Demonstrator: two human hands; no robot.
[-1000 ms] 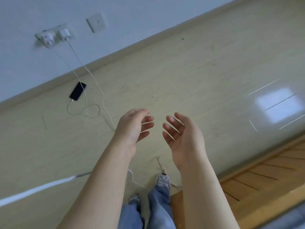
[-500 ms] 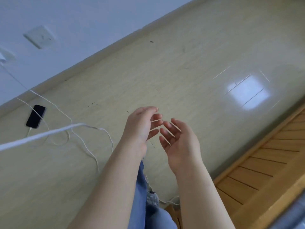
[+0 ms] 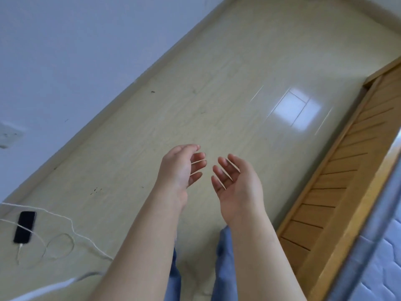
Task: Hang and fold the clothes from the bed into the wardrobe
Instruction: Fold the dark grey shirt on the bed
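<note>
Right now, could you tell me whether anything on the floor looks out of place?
Yes: a black phone lies on the floor near the wall, and its white charging cable trails in loose loops towards the person's feet, a possible trip hazard.

A pale glossy floor [image 3: 227, 88] spreads beyond the fingertips, with a bright square reflection [image 3: 297, 109] out past them and to their right. Far to the left of the fingers and nearer the camera, a black phone [image 3: 25, 227] lies flat on the floor, a white cable [image 3: 71, 224] plugged into its near end and looping beside it. A light skirting board [image 3: 130, 88] runs diagonally beyond and left of the fingers, under a bluish-white wall [image 3: 76, 40]. At the far left edge a wall socket [image 3: 8, 135] shows, blurred.
</note>
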